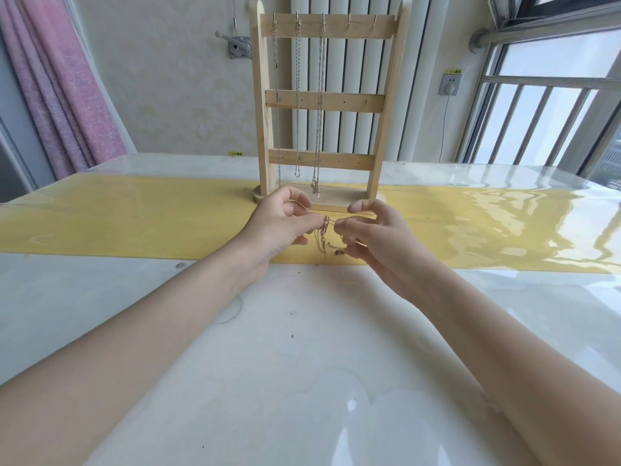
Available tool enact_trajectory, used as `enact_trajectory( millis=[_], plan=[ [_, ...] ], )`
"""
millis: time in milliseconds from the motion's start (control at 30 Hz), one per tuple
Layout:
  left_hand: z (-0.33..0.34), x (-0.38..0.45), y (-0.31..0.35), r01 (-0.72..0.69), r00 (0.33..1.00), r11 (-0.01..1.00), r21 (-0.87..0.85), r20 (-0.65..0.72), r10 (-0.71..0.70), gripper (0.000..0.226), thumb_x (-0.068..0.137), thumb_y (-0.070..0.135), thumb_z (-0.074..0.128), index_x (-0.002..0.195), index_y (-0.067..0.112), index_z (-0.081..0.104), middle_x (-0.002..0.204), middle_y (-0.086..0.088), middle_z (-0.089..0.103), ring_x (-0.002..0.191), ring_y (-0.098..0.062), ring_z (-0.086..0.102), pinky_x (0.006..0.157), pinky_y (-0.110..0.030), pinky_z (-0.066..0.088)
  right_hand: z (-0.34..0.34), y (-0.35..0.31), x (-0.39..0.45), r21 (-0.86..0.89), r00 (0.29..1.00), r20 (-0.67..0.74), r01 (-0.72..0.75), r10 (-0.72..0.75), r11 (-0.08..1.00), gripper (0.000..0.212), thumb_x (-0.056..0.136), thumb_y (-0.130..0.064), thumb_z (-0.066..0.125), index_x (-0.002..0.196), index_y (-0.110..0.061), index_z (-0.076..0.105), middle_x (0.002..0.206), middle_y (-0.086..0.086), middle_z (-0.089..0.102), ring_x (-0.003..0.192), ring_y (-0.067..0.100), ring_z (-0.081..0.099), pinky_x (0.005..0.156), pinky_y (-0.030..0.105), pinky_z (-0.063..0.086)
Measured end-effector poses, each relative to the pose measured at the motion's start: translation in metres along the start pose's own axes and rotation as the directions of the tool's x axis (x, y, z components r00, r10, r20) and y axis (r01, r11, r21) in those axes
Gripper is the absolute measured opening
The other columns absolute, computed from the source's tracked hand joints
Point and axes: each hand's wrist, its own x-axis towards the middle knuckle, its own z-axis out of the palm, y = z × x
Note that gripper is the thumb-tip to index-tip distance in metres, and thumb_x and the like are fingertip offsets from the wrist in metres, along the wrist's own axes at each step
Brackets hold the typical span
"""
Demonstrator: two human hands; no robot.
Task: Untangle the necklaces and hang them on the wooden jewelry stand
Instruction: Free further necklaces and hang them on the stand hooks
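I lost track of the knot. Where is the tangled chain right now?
The tangled chain hangs mid-frame between the left hand and right hand, pinched by both, just before the stand.

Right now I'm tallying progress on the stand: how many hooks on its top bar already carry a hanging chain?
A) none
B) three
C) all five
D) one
B: on the wooden jewelry stand, the three leftmost hooks each carry a hanging chain, while the two hooks on the right are bare; the left hand and right hand pinch a tangled necklace in front of it.
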Motion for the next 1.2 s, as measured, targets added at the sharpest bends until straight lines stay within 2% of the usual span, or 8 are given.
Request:
enact_trajectory(
  millis=[167,333,500,600,700,800,967,1200],
  plan=[
    [-0.0023,0.0002,-0.0010,0.004,1.000,0.997,-0.076,0.025,-0.002,0.024,0.084,-0.001,0.061,0.086,0.019,0.047,0.079,0.001,0.058,0.069,-0.009,0.054,0.056,-0.017,0.047,0.0012,-0.0002,-0.0027,-0.051,0.993,0.118,0.030,-0.023,0.998,0.008,0.090,-0.004,0.060,0.093,-0.008,0.066,0.066,-0.001,0.058,0.056,0.008,0.046,0.054,0.020,0.040],
    [-0.0015,-0.0014,-0.0008,-0.016,0.998,0.997,-0.075,0.058,0.020,0.025,0.084,0.001,0.064,0.087,0.020,0.047,0.076,0.006,0.060,0.073,-0.008,0.055,0.057,-0.015,0.047,-0.0013,0.0010,-0.0031,-0.079,0.996,0.091,0.031,-0.024,0.996,0.016,0.090,-0.005,0.061,0.103,-0.007,0.070,0.067,-0.001,0.060,0.053,0.008,0.047,0.047,0.019,0.042],
    [-0.0018,-0.0025,0.0011,-0.045,0.998,0.998,-0.049,0.050,0.048,0.025,0.084,0.001,0.063,0.086,0.019,0.046,0.077,0.006,0.061,0.070,-0.005,0.055,0.055,-0.013,0.046,0.0007,-0.0006,-0.0043,-0.022,0.992,0.123,-0.020,0.022,1.000,0.023,0.090,-0.003,0.060,0.112,-0.003,0.067,0.071,-0.002,0.060,0.050,0.009,0.051,0.042,0.019,0.039],
    [-0.0025,-0.0024,0.0010,-0.075,0.997,0.997,-0.001,0.013,0.075,0.026,0.084,-0.001,0.062,0.086,0.018,0.045,0.078,0.005,0.059,0.065,-0.005,0.052,0.054,-0.012,0.045,0.0018,-0.0026,-0.0046,0.039,0.992,0.115,-0.049,0.044,0.998,0.011,0.092,-0.003,0.056,0.093,-0.001,0.067,0.076,0.005,0.061,0.047,0.012,0.055,0.039,0.017,0.038],
    [-0.0026,-0.0024,0.0009,-0.089,0.996,0.996,0.002,0.027,0.089,0.026,0.084,-0.003,0.061,0.086,0.018,0.045,0.079,0.003,0.058,0.067,-0.008,0.051,0.053,-0.012,0.044,-0.0001,-0.0026,-0.0051,0.034,0.992,0.123,-0.046,0.041,0.998,0.015,0.091,0.001,0.056,0.079,-0.003,0.063,0.072,0.005,0.062,0.049,0.010,0.060,0.040,0.016,0.040],
    [-0.0029,-0.0029,0.0011,-0.127,0.990,0.992,0.012,0.056,0.126,0.028,0.084,-0.004,0.061,0.086,0.018,0.045,0.079,0.004,0.059,0.068,-0.011,0.051,0.054,-0.014,0.044,-0.0021,-0.0024,-0.0051,-0.008,0.992,0.120,-0.024,0.024,1.000,0.013,0.088,-0.001,0.062,0.076,-0.006,0.064,0.070,0.003,0.062,0.057,0.009,0.062,0.043,0.017,0.042],
    [-0.0027,-0.0037,0.0012,-0.187,0.981,0.981,0.048,0.062,0.184,0.029,0.083,-0.002,0.064,0.085,0.019,0.045,0.077,0.005,0.061,0.067,-0.013,0.049,0.054,-0.015,0.043,-0.0032,-0.0021,-0.0046,-0.110,0.996,0.090,0.024,-0.014,0.994,0.009,0.085,-0.008,0.068,0.075,-0.010,0.067,0.066,-0.003,0.057,0.068,0.009,0.051,0.050,0.018,0.045],
    [-0.0022,-0.0046,0.0018,-0.195,0.980,0.979,0.059,0.057,0.191,0.026,0.084,-0.001,0.064,0.086,0.019,0.047,0.077,0.006,0.060,0.066,-0.011,0.051,0.054,-0.015,0.044,-0.0011,-0.0018,-0.0051,-0.076,0.994,0.102,0.042,-0.035,0.996,0.013,0.088,-0.007,0.064,0.075,-0.009,0.064,0.065,-0.004,0.059,0.065,0.010,0.052,0.050,0.019,0.045]
  ],
)
